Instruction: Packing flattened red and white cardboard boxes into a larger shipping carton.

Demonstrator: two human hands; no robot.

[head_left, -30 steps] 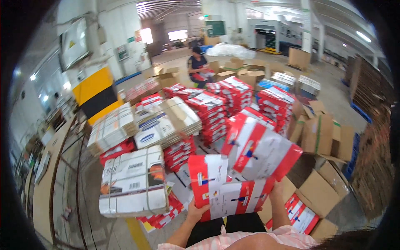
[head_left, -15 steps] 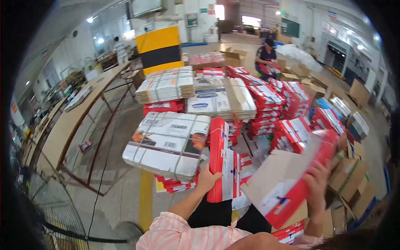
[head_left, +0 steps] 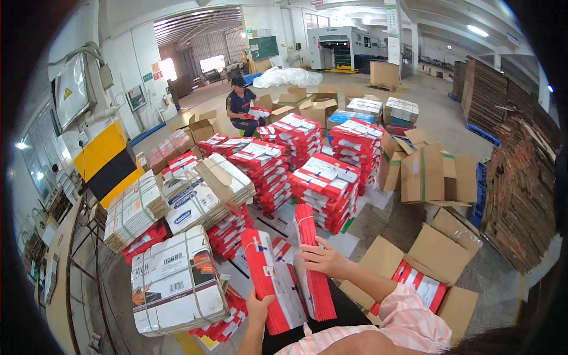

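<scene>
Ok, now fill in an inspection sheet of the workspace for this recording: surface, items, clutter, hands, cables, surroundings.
Surface: grey floor; white sheets under some stacks.
Items: two bundles of red-and-white flat cartons, a left bundle and a right bundle, tilted slightly apart.
Clutter: red-and-white stacks, strapped white bundles, opened cardboard boxes.
Hands: left hand grips the left bundle's outer side; right hand has fingers across the right bundle, its grip unclear.
Cables: a thin dark line, perhaps a cord, against the striped panel; otherwise nothing seen clearly.
Surroundings: another person beyond the stacks; long bench at left; piled cardboard at right.
</scene>
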